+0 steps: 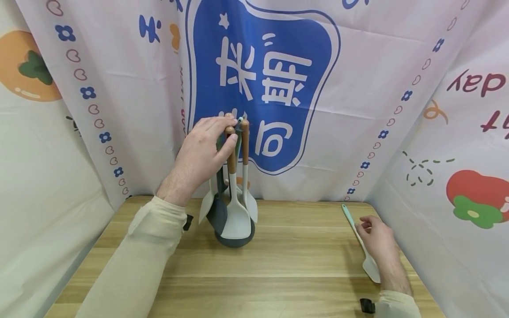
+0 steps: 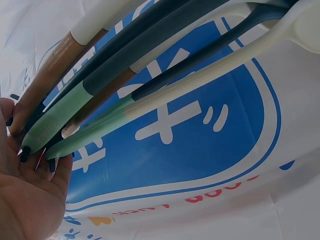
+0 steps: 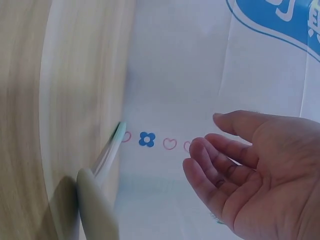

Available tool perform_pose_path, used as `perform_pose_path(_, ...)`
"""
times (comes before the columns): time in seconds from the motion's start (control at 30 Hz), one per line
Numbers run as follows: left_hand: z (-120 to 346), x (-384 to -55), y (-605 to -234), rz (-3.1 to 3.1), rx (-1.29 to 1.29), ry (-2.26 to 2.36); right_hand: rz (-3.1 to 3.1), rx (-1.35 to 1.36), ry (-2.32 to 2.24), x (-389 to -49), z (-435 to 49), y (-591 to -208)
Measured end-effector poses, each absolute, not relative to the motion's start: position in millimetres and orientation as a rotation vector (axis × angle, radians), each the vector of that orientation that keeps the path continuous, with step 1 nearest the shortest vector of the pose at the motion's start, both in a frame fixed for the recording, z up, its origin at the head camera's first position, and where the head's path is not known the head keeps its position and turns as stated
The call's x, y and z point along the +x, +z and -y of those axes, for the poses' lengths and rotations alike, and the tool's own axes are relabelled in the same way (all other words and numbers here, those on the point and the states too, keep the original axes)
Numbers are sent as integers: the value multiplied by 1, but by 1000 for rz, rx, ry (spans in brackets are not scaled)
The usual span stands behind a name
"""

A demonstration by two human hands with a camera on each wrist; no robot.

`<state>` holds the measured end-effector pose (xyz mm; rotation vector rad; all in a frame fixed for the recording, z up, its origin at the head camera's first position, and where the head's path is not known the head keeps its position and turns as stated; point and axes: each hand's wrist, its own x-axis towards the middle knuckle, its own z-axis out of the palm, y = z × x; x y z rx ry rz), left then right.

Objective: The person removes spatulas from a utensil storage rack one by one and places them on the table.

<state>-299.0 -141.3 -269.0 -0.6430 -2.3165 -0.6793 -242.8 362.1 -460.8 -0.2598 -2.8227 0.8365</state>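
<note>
My left hand (image 1: 203, 148) grips the top of a hanging utensil rack, thumb and fingers around the upper handle ends; dark hook tips (image 2: 25, 153) show between the handles in the left wrist view. Most of the rack is hidden. From it hang a white turner (image 1: 237, 218) with a wooden handle, a dark grey ladle (image 1: 234, 242) and several other utensils, some with mint-green handles (image 2: 60, 117). At the right of the table, a white spatula (image 1: 370, 268) with a mint handle (image 3: 120, 131) lies flat. Above it hovers my right hand (image 1: 377, 238), fingers loosely bent, holding nothing.
The wood-grain table (image 1: 294, 260) reaches back to a printed white cloth (image 1: 370, 66) hung behind it. More cloth hangs along the left side (image 1: 43, 168) and right side (image 1: 429, 207).
</note>
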Motion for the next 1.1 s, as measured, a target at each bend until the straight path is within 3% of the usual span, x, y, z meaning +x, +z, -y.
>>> perform_pose_path(0.37, 137, -299, -269, 2318, -657, -688, 2748, -131, 912, -251, -335, -458)
perform_pose_path(1.1, 140, -298, -271, 2333, -644, -683, 2654, 51, 1041, -270, -237, -437)
